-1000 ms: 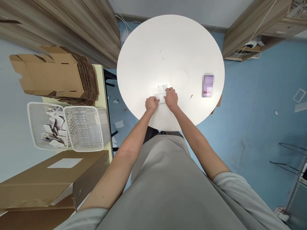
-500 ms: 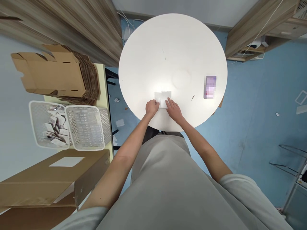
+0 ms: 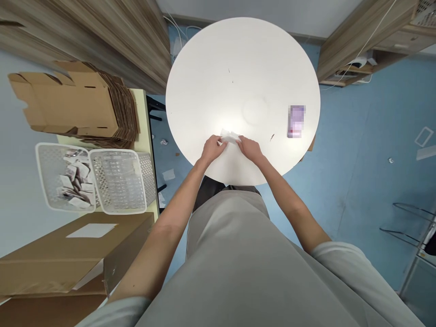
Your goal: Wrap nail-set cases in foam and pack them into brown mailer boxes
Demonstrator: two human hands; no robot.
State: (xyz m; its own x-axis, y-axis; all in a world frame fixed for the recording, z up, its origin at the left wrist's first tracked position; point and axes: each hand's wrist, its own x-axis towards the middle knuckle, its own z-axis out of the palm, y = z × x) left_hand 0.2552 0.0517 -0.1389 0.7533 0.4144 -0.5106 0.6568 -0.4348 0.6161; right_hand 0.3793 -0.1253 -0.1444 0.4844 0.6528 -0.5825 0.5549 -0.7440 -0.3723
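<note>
One white sheet (image 3: pixel 230 135) is held at the near part of the one round table (image 3: pixel 238 59), just inside its near edge. It is pinched from two sides. The left hand (image 3: pixel 211 149) is closed on its left edge with the fingertips drawn narrow, and the right hand (image 3: pixel 250 148) is closed on its right edge in the same way. Whether the sheet touches the table top cannot be told.

One purple item (image 3: pixel 296 121), blurred, is laid flat near the table's right edge, well apart from both hands.

Two white baskets are set side by side to the left of the table. Small packets are seen in the outer basket (image 3: pixel 63 175) and clear pieces in the inner basket (image 3: pixel 117 181). One stack of flat cardboard (image 3: pixel 78 104) is placed left of the table, beyond the baskets. One large carton (image 3: pixel 61 259) is seen left of the table, on the near side of the baskets.
</note>
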